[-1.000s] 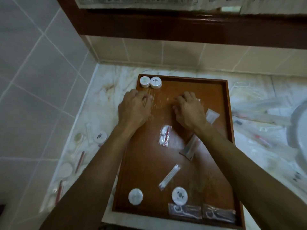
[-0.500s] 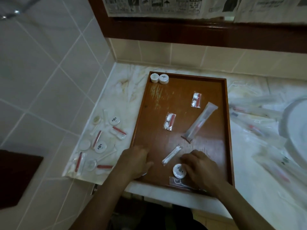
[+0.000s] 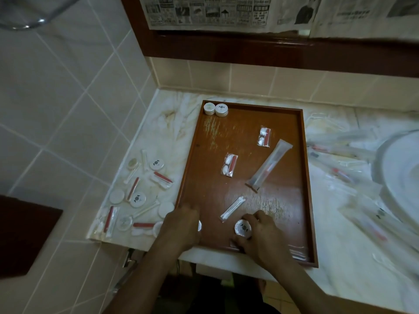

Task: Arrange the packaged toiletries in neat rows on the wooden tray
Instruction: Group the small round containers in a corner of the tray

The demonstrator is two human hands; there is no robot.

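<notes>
Currently both hands sit at the near edge of the wooden tray [image 3: 303,177]. Right hand [image 3: 260,239] has its grip curled round a round white soap puck [image 3: 243,227], thumb at its near side. Left hand [image 3: 181,230] is curled over a second puck [image 3: 199,225] at the near-left corner; only a sliver shows, so I can't tell if it's clamped. Two pucks [image 3: 215,109] already sit side by side in the far-left corner. Loose mid-tray: two red-and-white sachets [image 3: 229,165], a long clear toothbrush sleeve [image 3: 269,165] lying diagonal, a thin swab packet [image 3: 233,209]. Risks: glossy film wrappers likely slide on the lacquered wood; a moving wrist could knock the swab packet further askew. More packets [image 3: 138,196] wait on the marble bench [image 3: 172,118] left of the tray.
</notes>
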